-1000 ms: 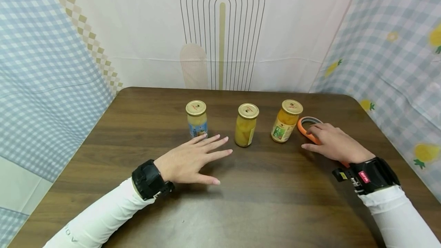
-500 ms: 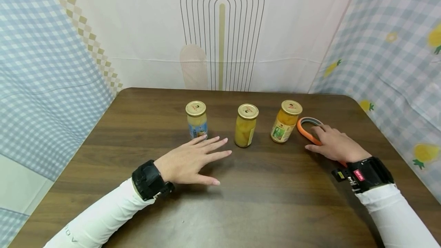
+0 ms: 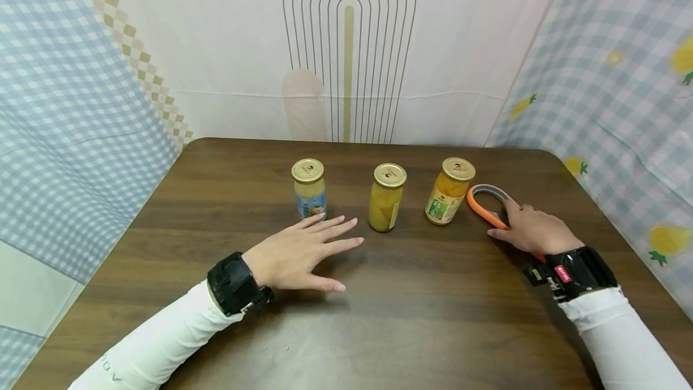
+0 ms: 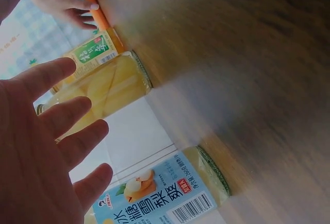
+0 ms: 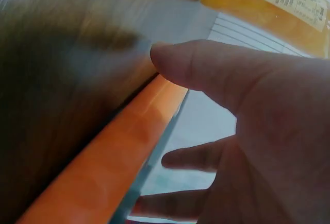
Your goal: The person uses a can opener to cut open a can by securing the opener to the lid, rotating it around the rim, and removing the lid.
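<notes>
In the head view my left hand point(image 3: 295, 257) is held over the table, fingers spread and holding nothing. Its fingertips overlap the lower part of a blue-labelled fruit jar point(image 3: 310, 188). The left wrist view shows that jar's blue label point(image 4: 154, 195) beyond the fingers. At the right, my right hand point(image 3: 536, 230) reaches over an orange jar opener point(image 3: 483, 212) with a grey-lined loop. Thumb and fingers lie on opposite sides of the opener; part of it is hidden under the hand. In the right wrist view, a gap shows between index fingertip and opener point(image 5: 108, 157).
A jar of yellow fruit point(image 3: 385, 200) stands mid-table. To its right is a jar of orange fruit point(image 3: 448, 191), close beside the opener's loop. All have gold lids. Patterned cloths hang behind and beside the brown wooden table point(image 3: 390, 330).
My right hand has shifted slightly right along the opener, with its fingers drawn in and more of the loop showing. The left hand and the jars stay where they were.
</notes>
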The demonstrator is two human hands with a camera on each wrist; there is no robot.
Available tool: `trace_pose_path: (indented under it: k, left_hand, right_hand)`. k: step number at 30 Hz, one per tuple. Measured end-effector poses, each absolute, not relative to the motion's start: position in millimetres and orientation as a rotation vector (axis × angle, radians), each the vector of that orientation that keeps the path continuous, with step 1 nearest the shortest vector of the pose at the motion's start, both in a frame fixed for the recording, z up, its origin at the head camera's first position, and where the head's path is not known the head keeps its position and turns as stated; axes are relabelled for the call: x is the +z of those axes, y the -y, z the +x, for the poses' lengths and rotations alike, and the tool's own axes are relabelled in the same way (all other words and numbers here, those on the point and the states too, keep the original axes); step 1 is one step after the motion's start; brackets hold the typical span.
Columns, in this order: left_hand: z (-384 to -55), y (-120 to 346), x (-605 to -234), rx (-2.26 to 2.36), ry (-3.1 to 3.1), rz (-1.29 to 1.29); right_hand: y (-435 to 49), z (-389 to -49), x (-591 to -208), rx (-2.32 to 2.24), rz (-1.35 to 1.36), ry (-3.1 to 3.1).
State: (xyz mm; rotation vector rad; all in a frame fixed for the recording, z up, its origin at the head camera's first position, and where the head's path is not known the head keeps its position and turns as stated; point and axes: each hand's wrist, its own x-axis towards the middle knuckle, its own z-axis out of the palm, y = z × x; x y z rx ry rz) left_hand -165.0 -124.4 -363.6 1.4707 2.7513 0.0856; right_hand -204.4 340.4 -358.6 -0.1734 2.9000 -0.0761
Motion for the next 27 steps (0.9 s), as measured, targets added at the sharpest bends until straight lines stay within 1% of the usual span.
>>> trace_pose_path:
  k: [12,27]
  left_hand:
    - [-165.3,124.2,-364.1,0.089,-2.738,1.455]
    - [-164.9,124.5,-364.5,0.089,-2.74,1.455]
  right_hand:
    - [-348.3,-201.9,-355.0,-0.057,-0.066,-2.804]
    - [-353.2,-203.8,-354.0,-0.074,-0.114,-2.856]
